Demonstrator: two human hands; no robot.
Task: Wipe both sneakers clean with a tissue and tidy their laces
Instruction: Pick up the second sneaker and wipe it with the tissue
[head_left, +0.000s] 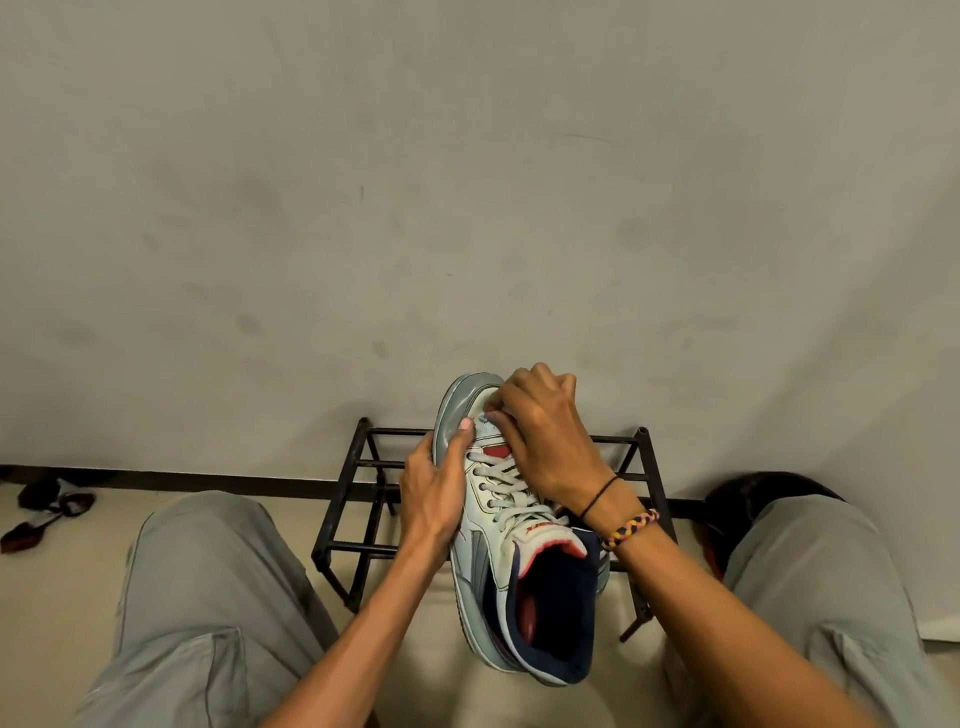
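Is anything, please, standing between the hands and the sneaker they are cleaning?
Nothing visible does. The left hand grips the sneaker by its side, and the right hand is already curled over its toe; whether it holds a tissue is unclear.

Dim, even light; wide-angle edge warp.

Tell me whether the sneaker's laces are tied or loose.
Cannot tell. The laces cross the eyelets, but the right hand hides their far ends; no bow shows.

A: what's behind?
B: black metal rack (358, 519) on the floor (62, 582) against a scuffed grey wall (467, 182).
A: anything else?
B: dark red shoe (31, 530) at 9 o'clock, dark round thing (748, 499) at 3. Grey trouser knees (208, 597) at 7 and 5.
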